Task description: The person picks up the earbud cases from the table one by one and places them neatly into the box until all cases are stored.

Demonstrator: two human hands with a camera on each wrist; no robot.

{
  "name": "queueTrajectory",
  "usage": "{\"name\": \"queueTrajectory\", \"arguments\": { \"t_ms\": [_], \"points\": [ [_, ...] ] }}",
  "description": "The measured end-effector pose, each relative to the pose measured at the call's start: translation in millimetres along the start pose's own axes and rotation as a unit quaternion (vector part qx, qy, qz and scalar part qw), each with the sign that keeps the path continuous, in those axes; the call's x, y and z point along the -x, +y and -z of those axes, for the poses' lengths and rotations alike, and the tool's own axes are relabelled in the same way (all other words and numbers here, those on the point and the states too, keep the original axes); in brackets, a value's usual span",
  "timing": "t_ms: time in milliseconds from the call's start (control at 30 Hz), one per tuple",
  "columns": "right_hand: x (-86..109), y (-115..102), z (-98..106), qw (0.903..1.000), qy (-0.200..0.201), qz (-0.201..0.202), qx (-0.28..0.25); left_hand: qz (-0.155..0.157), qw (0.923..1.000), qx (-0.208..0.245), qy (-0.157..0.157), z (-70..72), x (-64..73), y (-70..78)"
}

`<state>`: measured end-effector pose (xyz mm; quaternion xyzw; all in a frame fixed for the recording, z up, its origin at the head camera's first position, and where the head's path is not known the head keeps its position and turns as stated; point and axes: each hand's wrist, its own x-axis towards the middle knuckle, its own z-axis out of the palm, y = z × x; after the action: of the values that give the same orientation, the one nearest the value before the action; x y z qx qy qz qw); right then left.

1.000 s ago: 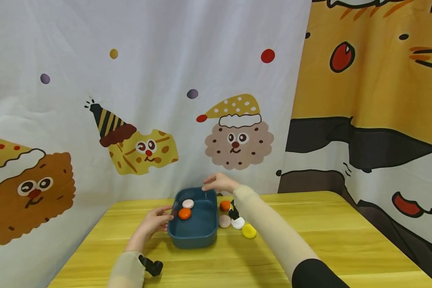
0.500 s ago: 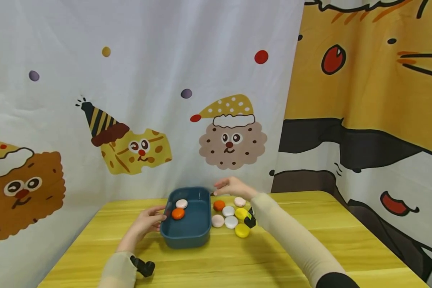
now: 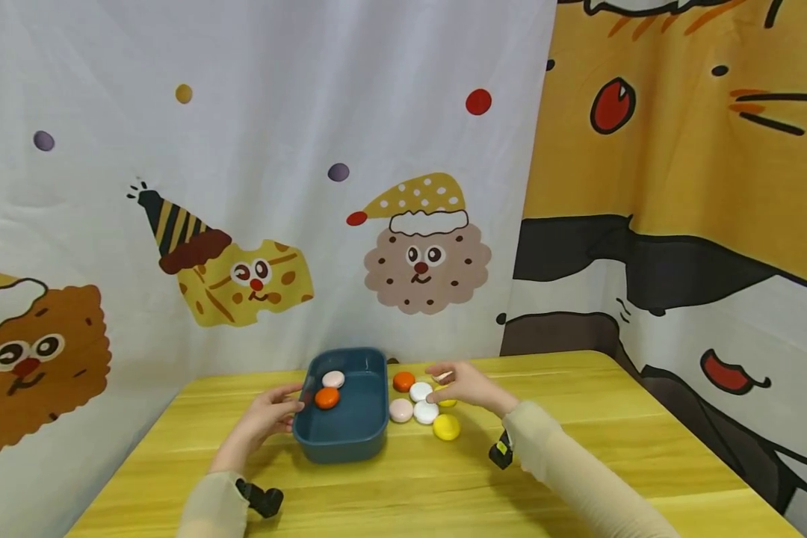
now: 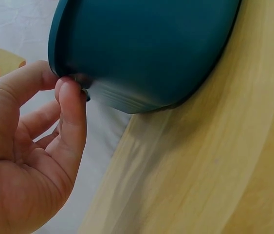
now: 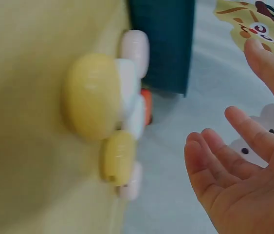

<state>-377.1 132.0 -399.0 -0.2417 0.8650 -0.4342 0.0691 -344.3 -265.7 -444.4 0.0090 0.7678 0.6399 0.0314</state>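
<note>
A dark blue rectangular bin (image 3: 347, 453) stands on the table, holding a pale pink rounded disc (image 3: 333, 379) and an orange one (image 3: 326, 397) at its left side. My left hand (image 3: 264, 415) pinches the bin's left rim between thumb and finger. Over a loose group of similar discs to the bin's right hovers my right hand (image 3: 472, 388), fingers spread and holding nothing. That group has an orange disc (image 3: 404, 382), a pink disc (image 3: 400, 410), two white discs (image 3: 427, 412) and a yellow disc (image 3: 447, 427). Another yellow disc (image 5: 119, 157) is partly hidden under the right hand in the head view.
The wood-grain table (image 3: 403, 493) ends at a hanging white curtain (image 3: 255, 149) with cartoon prints. At the right hangs a cloth with a large orange cartoon animal (image 3: 672, 164). Each wrist carries a small black camera (image 3: 259, 499).
My right hand has moved from the bin's back right corner rightward and nearer, over the loose discs. The left hand keeps its hold on the bin. The head view has turned slightly right.
</note>
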Motion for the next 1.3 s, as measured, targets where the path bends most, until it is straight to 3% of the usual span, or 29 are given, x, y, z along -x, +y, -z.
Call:
{"name": "queueTrajectory", "arguments": {
  "t_ms": [500, 733, 1300],
  "points": [
    [30.4, 30.9, -19.2, 0.9998, -0.016, -0.015, -0.001, 0.003, 0.9999, -0.008, -0.013, 1.5, 2.0, 4.8],
    [33.2, 32.6, -23.9, 0.999, -0.029, -0.032, -0.01, 0.003, 0.9999, -0.01, -0.012, 2.6, 1.7, 4.2],
    [32.0, 39.6, -28.9, 0.9991, -0.022, -0.024, 0.027, 0.007, 0.9999, -0.013, -0.001, 1.5, -0.3, 1.3]
  ]
}}
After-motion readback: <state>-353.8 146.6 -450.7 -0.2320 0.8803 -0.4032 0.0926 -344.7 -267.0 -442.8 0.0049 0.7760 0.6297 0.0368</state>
